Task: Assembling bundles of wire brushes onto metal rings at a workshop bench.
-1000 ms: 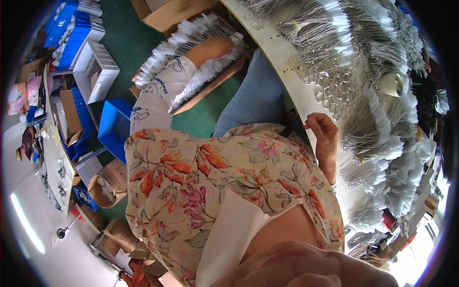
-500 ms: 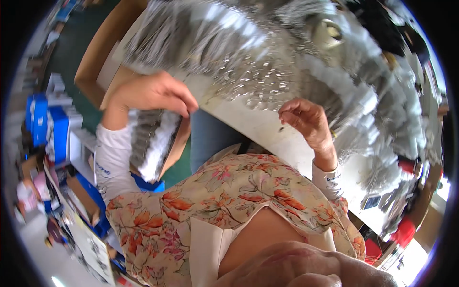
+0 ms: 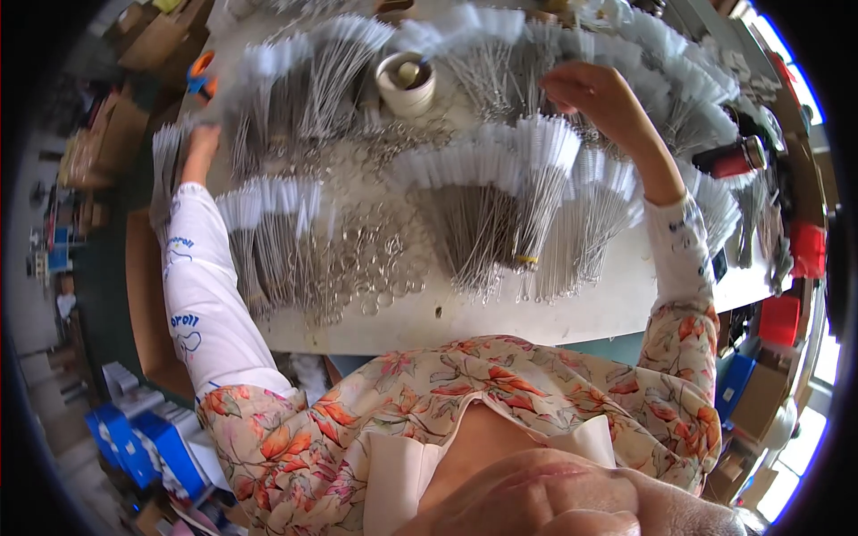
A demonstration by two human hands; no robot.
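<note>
White worktable [image 3: 554, 313] space is nearly buried under fanned bundles of thin wire brushes with white bristle tips, a loose scatter of metal rings [image 3: 375, 259] between them and a roll of tape [image 3: 407, 82] at the far side. I see the left hand [image 3: 201, 147] laid on the bundle of brushes at the table's left edge [image 3: 165, 170], fingers curled round the stems, though I cannot tell how tightly they close. The right hand [image 3: 594, 94] hovers over the far brush fans [image 3: 661, 98], fingers drawn together as if pinching stems; whether it holds any is hidden. To do this well, I judge, I should lift by the wire stems, keep the bristle ends aligned, and avoid dragging neighbouring fans or rings out of order.
</note>
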